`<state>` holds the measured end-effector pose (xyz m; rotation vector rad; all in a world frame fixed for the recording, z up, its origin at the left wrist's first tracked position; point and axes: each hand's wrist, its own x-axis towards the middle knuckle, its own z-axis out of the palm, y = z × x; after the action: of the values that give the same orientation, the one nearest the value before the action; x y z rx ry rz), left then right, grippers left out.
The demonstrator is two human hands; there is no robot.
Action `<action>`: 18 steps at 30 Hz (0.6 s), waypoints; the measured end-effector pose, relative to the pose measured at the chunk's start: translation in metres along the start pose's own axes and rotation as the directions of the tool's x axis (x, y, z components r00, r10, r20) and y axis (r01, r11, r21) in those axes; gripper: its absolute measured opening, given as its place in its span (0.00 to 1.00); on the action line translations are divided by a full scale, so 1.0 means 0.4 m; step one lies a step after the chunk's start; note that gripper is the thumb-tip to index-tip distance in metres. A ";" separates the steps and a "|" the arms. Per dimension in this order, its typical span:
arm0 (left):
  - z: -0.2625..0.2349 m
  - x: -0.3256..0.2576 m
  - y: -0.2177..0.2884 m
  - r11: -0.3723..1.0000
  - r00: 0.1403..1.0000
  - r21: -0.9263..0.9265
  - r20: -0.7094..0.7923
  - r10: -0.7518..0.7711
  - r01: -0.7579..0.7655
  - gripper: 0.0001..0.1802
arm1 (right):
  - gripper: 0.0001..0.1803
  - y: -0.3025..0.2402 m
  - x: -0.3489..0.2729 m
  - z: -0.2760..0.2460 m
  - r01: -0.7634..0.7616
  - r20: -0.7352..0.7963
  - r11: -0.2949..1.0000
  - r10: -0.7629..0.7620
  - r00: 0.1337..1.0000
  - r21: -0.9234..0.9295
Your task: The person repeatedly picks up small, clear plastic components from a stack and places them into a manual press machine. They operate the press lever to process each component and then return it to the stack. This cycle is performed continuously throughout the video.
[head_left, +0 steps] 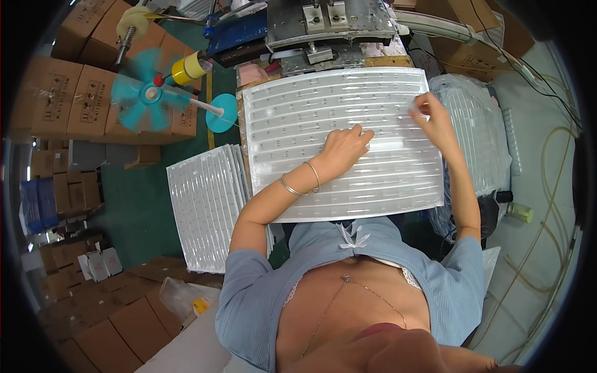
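Note:
A large white panel (pixel 298 184) lies in front of me, ribbed with rows of clear, shiny strips that carry small dark marks. My left hand (pixel 344 152) rests on the middle of it with fingers bent and drawn together. Anything between those fingertips is too small to tell. Over the panel's right part, my right hand (pixel 437 124) is raised with thumb and fingers in a pinch. A small whitish bit seems to show at its fingertips, but I cannot make out what it is.
A stack of similar panels (pixel 202 205) stands at left, and plastic-wrapped ones (pixel 476 133) at right. Beyond the panel is a metal machine (pixel 329 28). A turquoise fan (pixel 149 93), blades blurred, and a yellow tape roll (pixel 188 68) are at far left, near cardboard boxes (pixel 93 102).

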<state>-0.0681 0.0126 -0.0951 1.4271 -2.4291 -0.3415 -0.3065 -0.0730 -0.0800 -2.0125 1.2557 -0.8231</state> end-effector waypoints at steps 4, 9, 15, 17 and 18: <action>-0.073 0.013 -0.039 0.984 0.968 -0.151 -0.218 -0.128 0.096 0.13 | 0.09 0.046 0.070 -0.013 -0.202 -0.090 0.913 0.248 0.965 0.354; -0.143 0.019 -0.134 0.939 0.858 -0.230 -0.394 -0.330 0.255 0.12 | 0.10 0.006 0.124 0.003 -0.206 -0.081 0.800 0.302 0.950 0.563; -0.188 0.061 -0.182 0.924 0.740 -0.197 -0.554 -0.381 0.327 0.14 | 0.14 -0.075 0.178 0.034 -0.134 -0.052 0.814 0.197 0.979 0.565; -0.207 0.102 -0.198 0.937 0.679 -0.142 -0.655 -0.332 0.320 0.14 | 0.13 -0.085 0.197 0.040 -0.084 -0.096 0.796 0.175 0.980 0.599; -0.220 0.127 -0.207 0.942 0.645 -0.115 -0.701 -0.303 0.317 0.15 | 0.13 -0.079 0.207 0.037 -0.080 -0.097 0.802 0.170 0.981 0.592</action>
<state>0.0080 -0.0758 -0.0356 1.5970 -1.5547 0.1622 -0.2489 -0.1354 -0.0501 -1.3741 1.0269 -1.1447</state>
